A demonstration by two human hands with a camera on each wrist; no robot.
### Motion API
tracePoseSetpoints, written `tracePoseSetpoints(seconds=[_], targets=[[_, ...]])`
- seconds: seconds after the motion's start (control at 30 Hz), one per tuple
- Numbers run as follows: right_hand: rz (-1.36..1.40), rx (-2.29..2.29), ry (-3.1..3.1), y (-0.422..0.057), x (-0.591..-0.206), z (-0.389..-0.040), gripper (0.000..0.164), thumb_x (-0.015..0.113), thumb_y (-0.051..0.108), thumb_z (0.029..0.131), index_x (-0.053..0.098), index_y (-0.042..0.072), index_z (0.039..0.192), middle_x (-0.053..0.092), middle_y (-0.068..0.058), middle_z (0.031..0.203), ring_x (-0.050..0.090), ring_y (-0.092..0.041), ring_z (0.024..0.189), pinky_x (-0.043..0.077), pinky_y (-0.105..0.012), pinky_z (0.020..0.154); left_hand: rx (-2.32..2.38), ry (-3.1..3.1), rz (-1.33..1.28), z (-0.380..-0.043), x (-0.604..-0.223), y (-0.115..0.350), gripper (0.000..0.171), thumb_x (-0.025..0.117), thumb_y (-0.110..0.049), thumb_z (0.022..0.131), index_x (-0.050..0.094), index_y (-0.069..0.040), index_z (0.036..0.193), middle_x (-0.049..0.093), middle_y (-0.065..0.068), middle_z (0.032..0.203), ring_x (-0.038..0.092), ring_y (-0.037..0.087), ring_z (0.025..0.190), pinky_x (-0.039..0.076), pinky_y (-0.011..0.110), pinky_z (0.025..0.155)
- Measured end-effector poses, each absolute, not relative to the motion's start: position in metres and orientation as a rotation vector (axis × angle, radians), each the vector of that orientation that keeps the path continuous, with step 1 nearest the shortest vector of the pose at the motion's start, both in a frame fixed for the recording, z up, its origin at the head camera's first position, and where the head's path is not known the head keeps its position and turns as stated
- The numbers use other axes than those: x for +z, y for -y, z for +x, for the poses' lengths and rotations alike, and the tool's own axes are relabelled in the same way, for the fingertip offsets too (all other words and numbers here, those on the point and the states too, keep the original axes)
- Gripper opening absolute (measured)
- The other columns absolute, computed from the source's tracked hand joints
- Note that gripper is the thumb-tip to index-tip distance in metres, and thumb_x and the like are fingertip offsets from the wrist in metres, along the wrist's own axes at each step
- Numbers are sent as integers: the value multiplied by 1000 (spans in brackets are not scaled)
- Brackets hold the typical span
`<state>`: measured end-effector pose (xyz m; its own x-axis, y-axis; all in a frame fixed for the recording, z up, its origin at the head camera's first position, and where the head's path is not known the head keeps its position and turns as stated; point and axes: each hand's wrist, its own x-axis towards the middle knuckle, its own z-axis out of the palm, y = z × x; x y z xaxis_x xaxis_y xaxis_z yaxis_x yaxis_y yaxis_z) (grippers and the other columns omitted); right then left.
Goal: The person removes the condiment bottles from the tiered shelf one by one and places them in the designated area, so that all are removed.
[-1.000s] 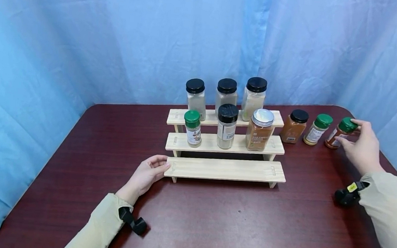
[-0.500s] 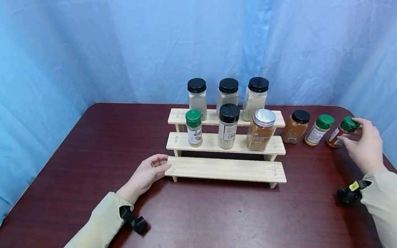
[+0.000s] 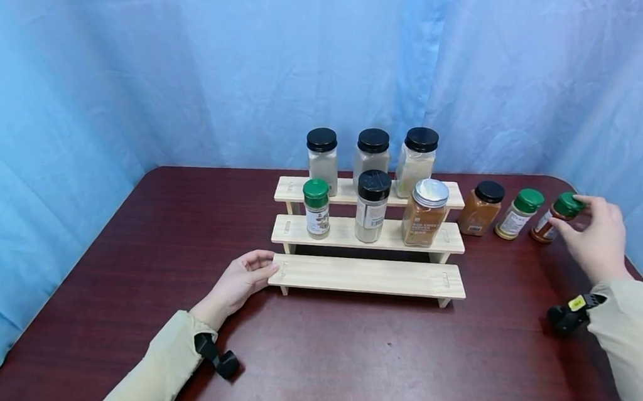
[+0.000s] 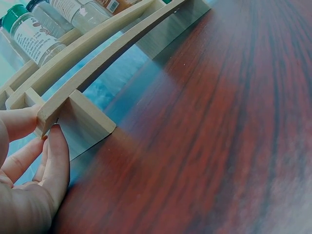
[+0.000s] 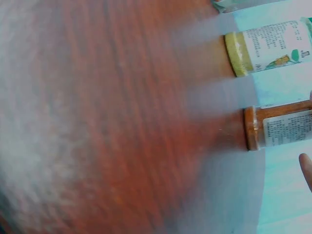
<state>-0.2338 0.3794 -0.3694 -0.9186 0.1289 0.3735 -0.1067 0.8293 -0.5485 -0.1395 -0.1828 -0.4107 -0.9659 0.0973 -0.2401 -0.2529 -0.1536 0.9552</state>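
My left hand pinches the left end of the lowest shelf of a three-tier wooden rack. In the left wrist view, the thumb and fingers meet at that shelf's corner. Far to the right, my right hand is around a reddish spice jar with a green cap, index finger at the cap and thumb in front of the label. That jar stands upright on the table; a fingertip shows beside it in the right wrist view, most of the hand out of frame.
Beside the held jar stand a green-capped jar and a black-capped orange-brown jar. Three black-capped jars fill the top shelf. A green-capped jar, a black-capped jar and a silver-lidded jar stand on the middle shelf. Blue curtains surround the table.
The head view has shifted slightly. Both hands keep their places at the rack and the reddish jar, and no jar has moved.
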Motion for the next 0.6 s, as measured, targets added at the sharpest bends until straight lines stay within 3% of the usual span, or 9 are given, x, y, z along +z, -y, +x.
tracePoseSetpoints(seconds=[0.07, 0.13, 0.2, 0.37, 0.43, 0.5, 0.53, 0.6], targets=[[-17, 808, 2611, -379, -368, -233, 55, 62, 18, 91, 40, -8, 134, 38, -33, 123, 33, -46, 114, 37, -34, 82, 2214, -1879, -184, -139, -411, 183, 19, 53, 5, 91, 53, -3, 109, 57, -5, 85, 58, 3, 76, 51, 18, 70], [-11, 812, 2605, -379, -366, -232, 55, 62, 19, 91, 41, -9, 133, 38, -34, 124, 32, -48, 115, 31, -53, 86, 2215, -1879, -184, -139, -411, 183, 19, 53, 4, 91, 53, -3, 109, 57, -5, 85, 58, 3, 76, 51, 18, 70], [-4, 816, 2594, -379, -365, -231, 55, 64, 17, 90, 41, -9, 132, 38, -34, 125, 32, -48, 115, 26, -62, 90, 2218, -1874, -188, -139, -412, 182, 19, 53, 5, 91, 53, -3, 109, 57, -5, 85, 58, 3, 76, 51, 17, 70], [-60, 767, 2556, -377, -359, -232, 57, 64, 18, 90, 40, -6, 135, 42, -33, 124, 36, -48, 116, 33, -56, 92, 2227, -1862, -187, -139, -412, 182, 19, 53, 5, 91, 54, -5, 107, 57, -5, 85, 59, 3, 76, 51, 17, 70], [-124, 711, 2547, -380, -360, -234, 59, 62, 28, 91, 41, 1, 138, 47, -23, 121, 48, -28, 112, 42, -41, 94, 2227, -1864, -189, -139, -412, 182, 18, 53, 5, 91, 55, -5, 107, 57, -5, 84, 58, 3, 76, 51, 17, 70], [-144, 734, 2536, -378, -357, -232, 59, 60, 30, 92, 38, 4, 141, 46, -22, 125, 52, -29, 111, 45, -46, 94, 2228, -1866, -187, -139, -411, 181, 18, 53, 5, 91, 55, -5, 106, 57, -5, 84, 58, 3, 76, 51, 17, 70], [-149, 735, 2533, -377, -355, -230, 59, 60, 31, 92, 38, 6, 141, 46, -20, 126, 53, -19, 107, 49, -36, 92, 2228, -1868, -189, -139, -411, 181, 18, 53, 5, 91, 55, -6, 106, 57, -5, 84, 58, 3, 75, 51, 17, 70], [-152, 734, 2533, -371, -351, -225, 60, 59, 33, 91, 39, 8, 141, 45, -18, 128, 53, -14, 103, 48, -18, 90, 2228, -1875, -197, -139, -410, 181, 18, 53, 5, 91, 56, -7, 104, 57, -5, 83, 58, 3, 75, 51, 17, 69]])
